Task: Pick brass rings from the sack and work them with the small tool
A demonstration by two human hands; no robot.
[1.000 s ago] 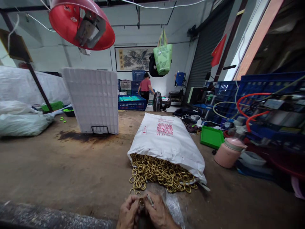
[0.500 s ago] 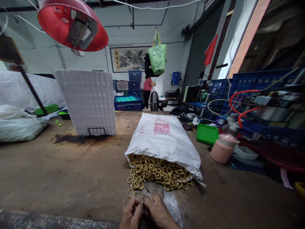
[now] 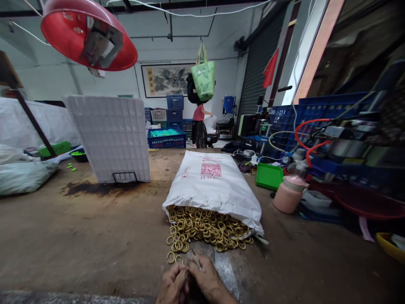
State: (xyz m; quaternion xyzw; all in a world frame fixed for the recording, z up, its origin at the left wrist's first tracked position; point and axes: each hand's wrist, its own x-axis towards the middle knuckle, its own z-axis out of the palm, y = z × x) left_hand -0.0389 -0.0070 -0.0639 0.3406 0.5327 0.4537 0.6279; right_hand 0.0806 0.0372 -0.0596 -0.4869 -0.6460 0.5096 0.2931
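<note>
At the bottom middle, my left hand (image 3: 173, 283) is closed, its thumb and fingers pinched together; what sits between them is hidden. My right hand (image 3: 207, 278) is closed on a small knife (image 3: 195, 258) with a thin pointed blade, its tip sticking up and forward past the thumb. The fingertips of both hands meet or nearly meet. Just beyond them, many gold-coloured rings (image 3: 205, 226) spill from the mouth of a white sack (image 3: 211, 185) with red print, lying flat on the table. A few loose rings (image 3: 171, 257) lie close to my left hand.
A white ribbed panel (image 3: 110, 139) stands upright at left, near a plastic bag (image 3: 25, 169). To the right are a green tray (image 3: 268, 175), a pink jar (image 3: 287, 194) and a red stool-like disc (image 3: 367, 202). A red lamp (image 3: 90, 33) hangs overhead. A person (image 3: 198, 114) stands far back.
The view has turned slightly right, so the scene sits a little further left. My hands keep the same closed pose. The person at the back has an arm stretched out further.
</note>
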